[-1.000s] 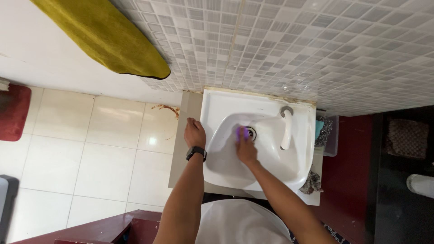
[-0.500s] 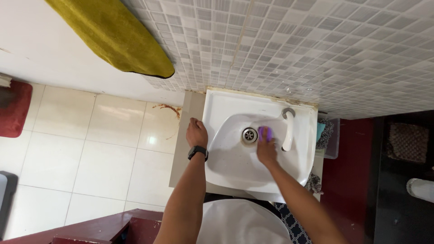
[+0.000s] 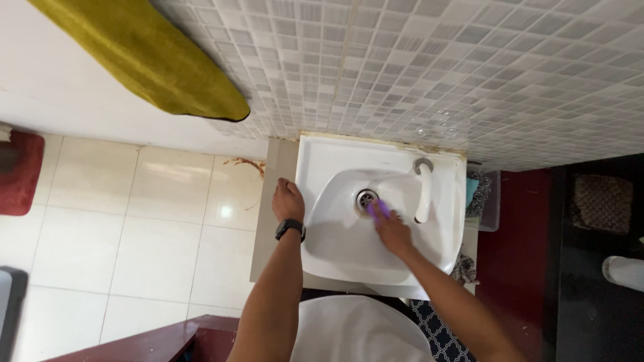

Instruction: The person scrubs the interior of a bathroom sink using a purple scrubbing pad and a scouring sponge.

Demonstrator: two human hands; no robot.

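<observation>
A white washbasin (image 3: 329, 157) is fixed to a grey mosaic-tiled wall. My right hand (image 3: 390, 230) is inside the bowl, pressing a small purple sponge (image 3: 376, 209) against the basin just right of the metal drain (image 3: 366, 198). My left hand (image 3: 288, 200), with a black watch on the wrist, rests on the basin's left rim, fingers curled over the edge. A white curved tap (image 3: 423, 191) stands at the bowl's right side, close to my right hand.
A mustard-yellow towel (image 3: 134, 57) hangs on the wall at upper left. Cream floor tiles (image 3: 134, 228) lie to the left, with a red mat (image 3: 20, 171) at the far left. A clear box holding scourers (image 3: 479, 198) stands right of the basin.
My right hand has slid the purple sponge back left and down from beside the tap toward the drain. My left hand stays on the rim.
</observation>
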